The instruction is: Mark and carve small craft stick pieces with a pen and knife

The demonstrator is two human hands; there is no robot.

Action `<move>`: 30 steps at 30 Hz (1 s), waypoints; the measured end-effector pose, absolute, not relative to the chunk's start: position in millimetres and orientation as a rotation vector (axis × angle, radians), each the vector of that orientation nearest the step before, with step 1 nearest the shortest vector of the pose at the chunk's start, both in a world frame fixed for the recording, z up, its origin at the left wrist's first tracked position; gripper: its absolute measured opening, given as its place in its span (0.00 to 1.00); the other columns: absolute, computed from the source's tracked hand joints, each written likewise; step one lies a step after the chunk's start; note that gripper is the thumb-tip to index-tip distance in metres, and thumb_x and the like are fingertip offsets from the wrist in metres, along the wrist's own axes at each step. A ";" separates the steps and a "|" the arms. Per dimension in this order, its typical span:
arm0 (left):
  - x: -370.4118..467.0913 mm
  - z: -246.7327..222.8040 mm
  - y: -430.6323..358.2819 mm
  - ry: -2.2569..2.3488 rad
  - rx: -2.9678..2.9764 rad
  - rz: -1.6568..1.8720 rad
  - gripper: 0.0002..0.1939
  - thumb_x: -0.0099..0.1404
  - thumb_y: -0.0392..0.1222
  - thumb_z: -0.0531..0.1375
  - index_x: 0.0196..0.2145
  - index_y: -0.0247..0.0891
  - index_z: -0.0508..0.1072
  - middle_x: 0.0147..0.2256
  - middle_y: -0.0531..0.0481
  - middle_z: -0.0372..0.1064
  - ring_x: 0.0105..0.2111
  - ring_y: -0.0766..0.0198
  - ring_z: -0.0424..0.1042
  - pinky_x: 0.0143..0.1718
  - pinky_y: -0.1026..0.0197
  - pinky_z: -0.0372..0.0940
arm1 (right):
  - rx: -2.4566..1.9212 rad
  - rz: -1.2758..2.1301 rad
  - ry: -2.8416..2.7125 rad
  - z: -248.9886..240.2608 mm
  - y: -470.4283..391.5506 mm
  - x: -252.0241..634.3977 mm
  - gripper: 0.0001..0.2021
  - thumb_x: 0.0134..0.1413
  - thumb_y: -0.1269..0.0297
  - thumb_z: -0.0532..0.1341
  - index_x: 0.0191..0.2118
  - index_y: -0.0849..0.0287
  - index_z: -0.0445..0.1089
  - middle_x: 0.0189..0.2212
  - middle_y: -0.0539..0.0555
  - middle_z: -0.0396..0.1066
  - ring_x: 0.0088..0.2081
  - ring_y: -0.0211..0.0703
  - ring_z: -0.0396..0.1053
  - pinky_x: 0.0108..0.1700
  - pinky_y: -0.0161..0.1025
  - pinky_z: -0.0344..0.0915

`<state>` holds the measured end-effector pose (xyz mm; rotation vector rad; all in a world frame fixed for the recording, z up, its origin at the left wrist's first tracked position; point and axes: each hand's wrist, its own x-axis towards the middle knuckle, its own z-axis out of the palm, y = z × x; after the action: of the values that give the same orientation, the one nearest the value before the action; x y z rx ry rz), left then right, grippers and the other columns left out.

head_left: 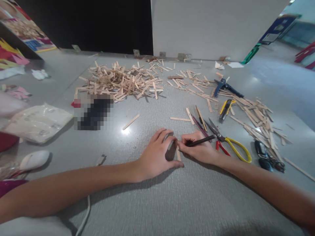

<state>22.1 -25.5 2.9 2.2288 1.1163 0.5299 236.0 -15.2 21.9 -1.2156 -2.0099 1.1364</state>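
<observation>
A wooden craft stick (178,154) lies on the grey table in front of me. My left hand (157,154) curves around its left side, with the thumb at the near end and the fingertips at the far end, gripping it. In my right hand (199,149) is a black pen (201,141), pinched in the fingers. The pen's tip is hidden behind the fingers, close to the stick's upper part. Just beyond the hands lie two loose craft sticks, one of them flat (180,119) and the other slanted (190,116).
A heap of craft sticks (123,80) spreads along the back. To the right are yellow-handled scissors (221,138), a yellow utility knife (225,109), a dark blue cutter tool (225,87) and keys (265,157). Leftward are a plastic packet (40,123), a white mouse (34,160) and a cable (86,209).
</observation>
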 end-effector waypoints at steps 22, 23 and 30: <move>20.9 0.6 -25.4 1.102 2.218 0.549 0.39 0.54 0.62 0.79 0.57 0.45 0.74 0.67 0.38 0.66 0.72 0.32 0.57 0.70 0.29 0.61 | -1.216 1.189 -1.985 22.0 -17.0 236.2 0.22 0.65 0.54 0.60 0.21 0.54 0.57 0.16 0.44 0.55 0.21 0.34 0.52 0.24 0.36 0.50; 20.8 0.5 -25.3 1.101 2.219 0.552 0.39 0.54 0.62 0.79 0.57 0.45 0.74 0.67 0.37 0.66 0.72 0.32 0.57 0.70 0.29 0.61 | -1.224 1.204 -1.974 21.7 -17.6 236.3 0.22 0.66 0.53 0.61 0.21 0.53 0.58 0.16 0.44 0.56 0.21 0.34 0.53 0.24 0.36 0.50; 21.8 2.4 -25.6 1.107 2.232 0.536 0.40 0.54 0.62 0.79 0.57 0.42 0.74 0.67 0.36 0.66 0.72 0.32 0.57 0.70 0.29 0.61 | -1.229 1.258 -1.949 21.1 -18.8 236.0 0.22 0.67 0.52 0.61 0.22 0.53 0.60 0.14 0.45 0.60 0.19 0.34 0.55 0.21 0.35 0.49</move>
<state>21.8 -25.6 2.4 2.2318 1.1070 0.5363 236.0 -18.8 21.1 -1.2286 -1.9489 1.2584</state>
